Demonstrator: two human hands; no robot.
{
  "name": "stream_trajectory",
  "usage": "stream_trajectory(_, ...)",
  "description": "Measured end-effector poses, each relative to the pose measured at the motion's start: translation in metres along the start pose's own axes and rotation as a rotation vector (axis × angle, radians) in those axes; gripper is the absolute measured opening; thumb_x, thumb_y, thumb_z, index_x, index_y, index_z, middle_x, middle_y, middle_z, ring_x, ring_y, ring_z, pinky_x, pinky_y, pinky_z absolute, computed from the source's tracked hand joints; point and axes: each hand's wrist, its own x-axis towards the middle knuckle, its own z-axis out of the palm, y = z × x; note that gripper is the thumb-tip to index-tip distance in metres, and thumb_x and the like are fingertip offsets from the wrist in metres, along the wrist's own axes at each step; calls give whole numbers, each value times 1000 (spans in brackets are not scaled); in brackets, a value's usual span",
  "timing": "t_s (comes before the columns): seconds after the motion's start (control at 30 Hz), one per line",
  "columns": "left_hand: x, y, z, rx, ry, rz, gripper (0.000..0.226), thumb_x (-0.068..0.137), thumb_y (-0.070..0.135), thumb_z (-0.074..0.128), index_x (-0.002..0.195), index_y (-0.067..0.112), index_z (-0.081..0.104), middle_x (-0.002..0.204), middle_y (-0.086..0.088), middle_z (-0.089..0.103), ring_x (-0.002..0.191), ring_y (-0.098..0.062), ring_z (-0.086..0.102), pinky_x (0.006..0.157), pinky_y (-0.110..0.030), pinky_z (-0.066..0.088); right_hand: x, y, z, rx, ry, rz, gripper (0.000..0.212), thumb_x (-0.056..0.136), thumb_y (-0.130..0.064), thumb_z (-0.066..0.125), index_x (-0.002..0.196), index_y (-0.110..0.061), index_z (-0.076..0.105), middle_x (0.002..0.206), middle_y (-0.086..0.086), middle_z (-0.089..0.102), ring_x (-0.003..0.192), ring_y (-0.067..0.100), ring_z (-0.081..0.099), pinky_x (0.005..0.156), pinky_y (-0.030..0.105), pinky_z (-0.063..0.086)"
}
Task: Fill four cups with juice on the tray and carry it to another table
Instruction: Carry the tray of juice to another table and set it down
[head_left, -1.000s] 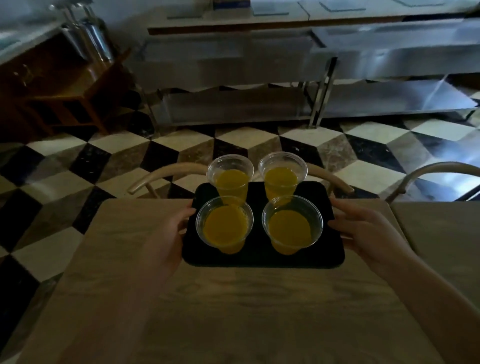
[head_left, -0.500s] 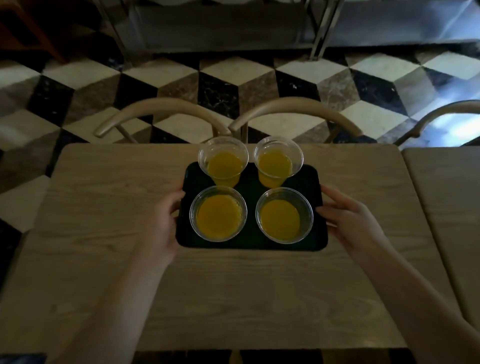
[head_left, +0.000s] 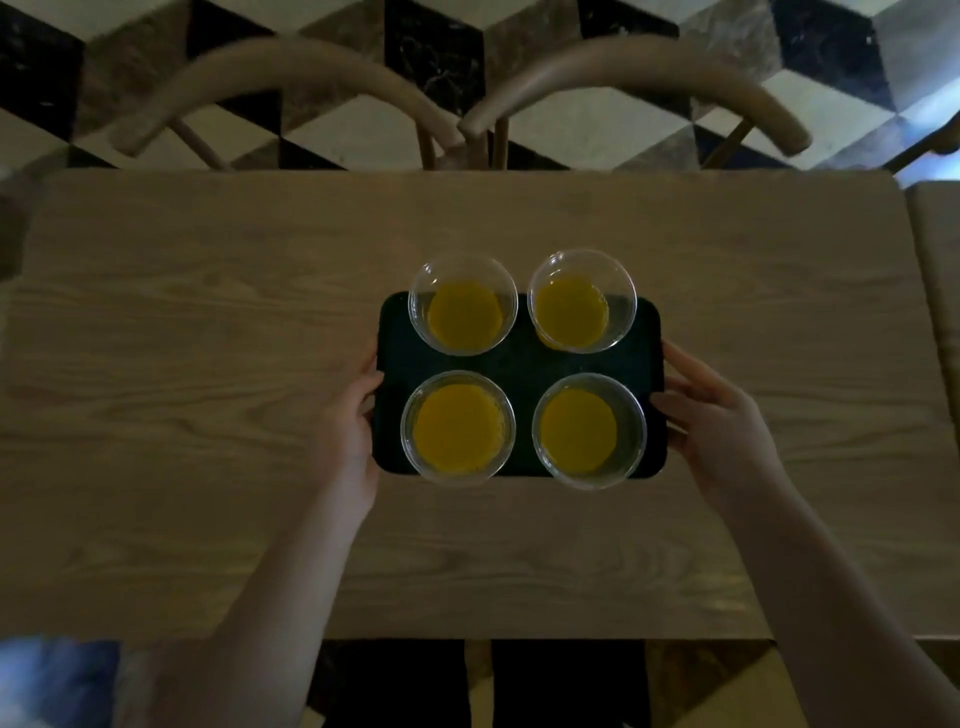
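A black tray (head_left: 520, 364) sits over the middle of a wooden table (head_left: 208, 415), carrying several clear plastic cups of orange juice in two rows: far left cup (head_left: 463, 305), far right cup (head_left: 582, 301), near left cup (head_left: 457, 428), near right cup (head_left: 588, 432). My left hand (head_left: 349, 426) grips the tray's left edge. My right hand (head_left: 711, 415) grips its right edge. Whether the tray rests on the tabletop or hovers just above it cannot be told.
Two curved wooden chair backs (head_left: 291, 88) (head_left: 639, 83) stand at the table's far side. A second table's edge (head_left: 940, 291) adjoins on the right. Checkered black, white and brown floor tiles (head_left: 436, 41) lie beyond.
The view has tilted down and moved over the table. The tray, held in both hands, now lies nearer the table's middle, and the steel counters have left the frame.
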Motion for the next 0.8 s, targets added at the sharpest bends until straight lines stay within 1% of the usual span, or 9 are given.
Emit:
stream_trajectory(0.1, 8, -20, -10, 39, -51, 11, 35, 101, 26, 50, 132, 28, 66, 131, 2, 69, 119, -17, 64, 93, -37, 51, 1, 13, 0, 5, 15, 17, 60, 92, 9, 50, 137, -27, 63, 115, 3, 77, 106, 26, 73, 79, 40, 56)
stream_trajectory(0.17, 10, -32, -14, 47, -73, 21, 34, 101, 25, 48, 129, 30, 67, 127, 5, 71, 119, -16, 66, 95, -38, 51, 1, 21, 0, 3, 28, 26, 60, 91, 9, 50, 136, -27, 63, 114, 2, 77, 105, 25, 73, 78, 38, 56)
stream_trajectory(0.23, 11, -42, -18, 52, -79, 15, 35, 102, 23, 48, 131, 28, 65, 125, 6, 72, 119, -17, 66, 97, -40, 51, 0, 29, 1, -5, 42, 40, 60, 90, 10, 51, 137, -26, 63, 112, 2, 77, 103, 24, 74, 75, 35, 57)
stream_trajectory(0.3, 11, -51, -21, 43, -86, 3, 37, 103, 21, 45, 135, 25, 62, 128, 5, 71, 120, -16, 66, 93, -38, 52, -2, 37, 2, 0, 56, 62, 59, 91, 9, 51, 138, -25, 63, 112, 2, 77, 104, 24, 74, 75, 35, 57)
stream_trajectory(0.47, 5, -66, -27, 74, -106, 28, 36, 102, 16, 41, 126, 25, 66, 118, 7, 75, 112, -13, 69, 80, -27, 56, -10, 54, 4, -8, 76, 95, 58, 92, 10, 50, 134, -28, 65, 109, 0, 78, 101, 21, 75, 79, 39, 58)
stream_trajectory(0.5, 4, -68, -29, 81, -110, 40, 36, 101, 16, 42, 122, 28, 68, 117, 7, 75, 111, -13, 69, 82, -28, 56, -11, 57, 5, -9, 83, 101, 58, 92, 10, 50, 133, -29, 65, 109, 0, 78, 101, 21, 75, 81, 40, 59)
stream_trajectory(0.63, 4, -76, -37, 101, -112, 91, 41, 95, 16, 45, 121, 34, 71, 130, 3, 70, 126, -22, 61, 103, -46, 46, -15, 70, 9, -8, 92, 127, 58, 92, 9, 49, 132, -30, 65, 110, 0, 78, 105, 21, 73, 88, 42, 58)
stream_trajectory(0.73, 5, -78, -40, 114, -127, 97, 44, 98, 13, 41, 123, 33, 71, 131, 2, 69, 127, -21, 61, 105, -47, 44, -16, 76, 14, 2, 102, 139, 59, 92, 9, 49, 125, -38, 67, 109, -1, 78, 106, 23, 73, 91, 45, 57)
stream_trajectory(0.8, 7, -76, -41, 109, -129, 99, 43, 98, 13, 41, 124, 31, 69, 130, 4, 70, 126, -19, 62, 104, -43, 47, -16, 76, 17, 7, 97, 142, 60, 92, 10, 49, 122, -40, 67, 109, 0, 78, 105, 22, 73, 93, 46, 57)
